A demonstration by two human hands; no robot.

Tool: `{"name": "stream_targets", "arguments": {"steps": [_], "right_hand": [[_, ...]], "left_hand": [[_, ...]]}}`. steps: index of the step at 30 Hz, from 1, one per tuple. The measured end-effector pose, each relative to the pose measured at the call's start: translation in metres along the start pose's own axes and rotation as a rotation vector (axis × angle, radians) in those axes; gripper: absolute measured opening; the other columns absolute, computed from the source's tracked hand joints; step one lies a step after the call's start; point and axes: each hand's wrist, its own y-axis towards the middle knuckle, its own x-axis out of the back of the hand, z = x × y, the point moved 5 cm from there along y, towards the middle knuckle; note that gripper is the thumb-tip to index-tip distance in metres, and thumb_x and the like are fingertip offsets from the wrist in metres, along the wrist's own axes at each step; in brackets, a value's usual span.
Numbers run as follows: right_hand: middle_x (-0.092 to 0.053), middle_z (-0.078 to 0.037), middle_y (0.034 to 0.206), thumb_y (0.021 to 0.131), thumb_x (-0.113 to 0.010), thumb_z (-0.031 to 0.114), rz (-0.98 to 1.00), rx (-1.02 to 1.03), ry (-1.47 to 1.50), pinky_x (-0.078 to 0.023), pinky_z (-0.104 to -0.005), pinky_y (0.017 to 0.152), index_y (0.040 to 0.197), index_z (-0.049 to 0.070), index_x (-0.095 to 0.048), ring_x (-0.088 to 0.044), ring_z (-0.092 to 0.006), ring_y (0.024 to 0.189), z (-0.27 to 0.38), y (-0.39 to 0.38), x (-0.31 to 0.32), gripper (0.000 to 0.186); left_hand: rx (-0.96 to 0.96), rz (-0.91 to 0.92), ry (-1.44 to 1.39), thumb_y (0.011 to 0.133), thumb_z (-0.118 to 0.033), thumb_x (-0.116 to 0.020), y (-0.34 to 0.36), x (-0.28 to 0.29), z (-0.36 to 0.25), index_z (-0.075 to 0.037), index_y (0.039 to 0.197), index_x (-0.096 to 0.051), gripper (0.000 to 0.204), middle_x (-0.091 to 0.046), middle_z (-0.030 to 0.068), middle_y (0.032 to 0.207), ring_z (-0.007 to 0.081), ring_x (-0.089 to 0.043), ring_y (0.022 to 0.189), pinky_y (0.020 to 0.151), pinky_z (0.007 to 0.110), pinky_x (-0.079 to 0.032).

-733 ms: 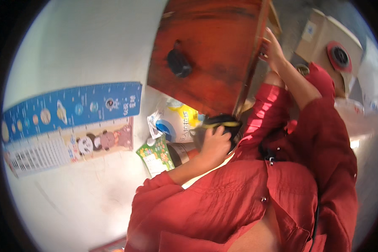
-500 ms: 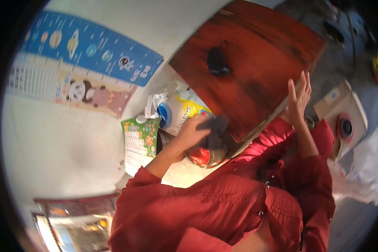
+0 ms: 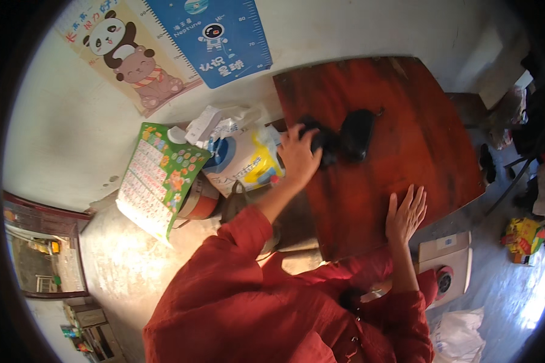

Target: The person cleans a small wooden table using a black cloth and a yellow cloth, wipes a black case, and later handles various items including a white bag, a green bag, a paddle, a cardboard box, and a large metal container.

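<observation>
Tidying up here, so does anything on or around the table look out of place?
Only the green chart, leaning askew against the clutter beside the red table. The left hand grips a black object; the right hand rests flat.

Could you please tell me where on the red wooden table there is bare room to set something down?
The table is bare right of the black cloth and between it and the right hand. It is crowded at the left edge, around the left hand and bags.
</observation>
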Motion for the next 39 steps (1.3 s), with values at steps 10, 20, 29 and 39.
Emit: {"name": "stream_targets", "arguments": {"steps": [10,20,29,39], "right_hand": [[-0.026,-0.023,0.158,0.094,-0.058,0.045,0.115,0.002,-0.009,-0.016,-0.0518,0.119,0.150,0.002,-0.034,-0.022,-0.0381,0.147,0.015,0.007,0.001,0.074],[-0.034,-0.023,0.154,0.096,-0.056,0.044,0.035,0.007,0.021,-0.020,-0.0517,0.117,0.145,0.003,-0.042,-0.029,-0.0380,0.144,0.007,0.004,0.006,0.065],[-0.036,-0.022,0.153,0.099,-0.050,0.050,-0.044,0.046,-0.037,-0.026,-0.0538,0.116,0.144,0.004,-0.044,-0.033,-0.0378,0.142,0.003,0.002,-0.009,0.065],[-0.032,-0.020,0.157,0.101,-0.042,0.053,0.021,0.007,-0.025,-0.021,-0.0507,0.118,0.148,0.006,-0.041,-0.026,-0.0354,0.146,-0.002,0.000,-0.009,0.067]], "left_hand": [[0.205,0.074,0.387,0.087,-0.047,-0.066,0.227,-0.092,0.099,-0.026,0.116,-0.069,0.036,-0.058,0.0007,0.124,0.0302,-0.050,0.120,0.091,0.052,-0.047],[0.257,0.128,0.215,0.087,-0.051,-0.063,0.191,-0.083,0.126,-0.023,0.126,-0.065,0.048,-0.056,0.0071,0.129,0.0382,-0.049,0.120,0.096,0.050,-0.048],[0.181,-0.196,-0.221,0.073,-0.029,-0.076,0.004,-0.009,0.049,-0.013,0.104,-0.068,0.036,-0.059,0.0175,0.118,0.0362,-0.055,0.113,0.094,0.048,-0.043],[0.314,-0.161,-0.573,0.080,-0.020,-0.080,-0.165,0.046,-0.025,-0.004,0.124,-0.052,0.055,-0.052,0.0178,0.117,0.0332,-0.051,0.114,0.101,0.041,-0.040]]}}
